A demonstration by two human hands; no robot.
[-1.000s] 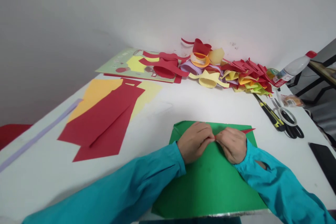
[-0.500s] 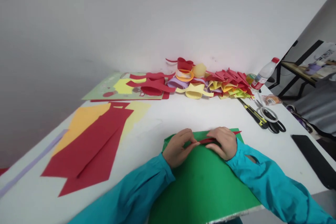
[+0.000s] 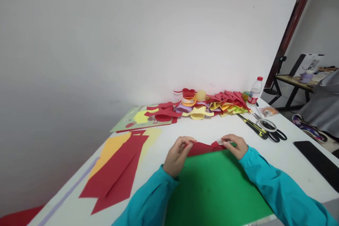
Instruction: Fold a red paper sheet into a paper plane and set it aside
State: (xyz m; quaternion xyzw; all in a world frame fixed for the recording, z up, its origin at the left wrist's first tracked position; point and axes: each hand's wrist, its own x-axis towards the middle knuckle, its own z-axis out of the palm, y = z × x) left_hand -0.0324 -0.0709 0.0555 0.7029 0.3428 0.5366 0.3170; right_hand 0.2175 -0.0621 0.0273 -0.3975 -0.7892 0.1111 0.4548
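Note:
A folded piece of red paper (image 3: 200, 148) is raised above the far edge of a green sheet (image 3: 214, 187) on the table in front of me. My left hand (image 3: 178, 155) pinches its left end between thumb and fingers. At the other end, my right hand (image 3: 235, 146) pinches the paper near a small folded tab, thumb and fingers together. Between the hands the paper stretches across, its lower part at the green sheet's edge. Both forearms rest along the sides of the green sheet.
On the left lie large red sheets (image 3: 113, 173), an orange sheet (image 3: 108, 152) and a purple strip (image 3: 70, 189). Paper crafts (image 3: 198, 113) stand along the wall. To the right are a cutter (image 3: 253, 127), scissors (image 3: 277, 135), a tape roll (image 3: 267, 124), a bottle (image 3: 254, 93) and a black phone (image 3: 316, 162).
The red paper has been lifted and now shows a wider face. My hands have moved slightly apart, and the view has tilted up and shifted left.

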